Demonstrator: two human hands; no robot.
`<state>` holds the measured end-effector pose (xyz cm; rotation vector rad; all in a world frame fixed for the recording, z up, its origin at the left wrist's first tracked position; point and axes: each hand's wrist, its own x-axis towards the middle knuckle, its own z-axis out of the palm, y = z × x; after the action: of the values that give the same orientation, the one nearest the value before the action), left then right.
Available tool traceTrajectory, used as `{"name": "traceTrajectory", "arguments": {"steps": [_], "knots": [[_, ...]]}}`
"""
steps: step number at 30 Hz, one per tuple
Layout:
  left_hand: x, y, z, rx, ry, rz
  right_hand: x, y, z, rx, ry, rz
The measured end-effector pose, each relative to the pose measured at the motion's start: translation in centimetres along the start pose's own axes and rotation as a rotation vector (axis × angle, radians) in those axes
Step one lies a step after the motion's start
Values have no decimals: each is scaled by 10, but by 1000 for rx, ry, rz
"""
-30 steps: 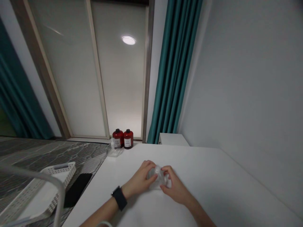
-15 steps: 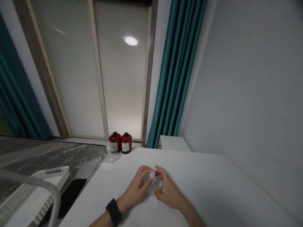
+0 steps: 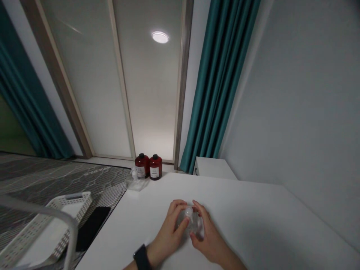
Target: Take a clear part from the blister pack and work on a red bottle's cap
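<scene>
The person's left hand (image 3: pixel 170 228), with a black-strapped watch (image 3: pixel 142 257) at its wrist, curls around the left side of a clear, rounded object with a pale ball-shaped knob (image 3: pixel 192 224), fingers behind and thumb across the front. The right hand (image 3: pixel 209 234) is half open in a C along the object's right side; whether its fingertips press or merely hover cannot be told. The object sits between both hands, low over or on the white, smooth tabletop (image 3: pixel 247 210).

It looks like glass or hard clear plastic, so it would probably be light, stiff, rather slippery, and liable to crack or chip if dropped. The wide rounded sides seem the surest place to hold, cupped from both sides; the knob offers a small pinch point. No writing can be made out on it.

Farther off, at the table's far left corner, a shallow clear tray (image 3: pixel 136 185) stands just before two squat red bottles with black caps (image 3: pixel 155 167). Each bottle bears a white label with dark print, too small to read, so no brand can be named.
</scene>
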<state>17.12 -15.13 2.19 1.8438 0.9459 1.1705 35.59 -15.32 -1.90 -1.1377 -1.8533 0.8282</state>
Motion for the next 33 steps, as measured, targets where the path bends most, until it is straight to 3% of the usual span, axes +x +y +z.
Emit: {"name": "traceTrajectory", "arguments": {"steps": [5,12,21,24,28,30,33], "knots": [[0,1,1,-3,-17,-21,0,-7,-1,60,-11,55],[1,-4,10,9,91,-11,4,-15,-2,54,1,116],[10,-20,-29,51,-175,25,4,-27,-16,89,-68,41],[9,-19,-24,56,-157,-13,7,-21,-15,148,-19,-6],[5,-19,-10,37,-111,-36,8,-12,-7,241,141,7],[4,-19,-8,39,-100,-32,8,-17,-6,233,181,25],[4,-17,-8,52,-88,-20,10,-35,-12,135,133,38]]}}
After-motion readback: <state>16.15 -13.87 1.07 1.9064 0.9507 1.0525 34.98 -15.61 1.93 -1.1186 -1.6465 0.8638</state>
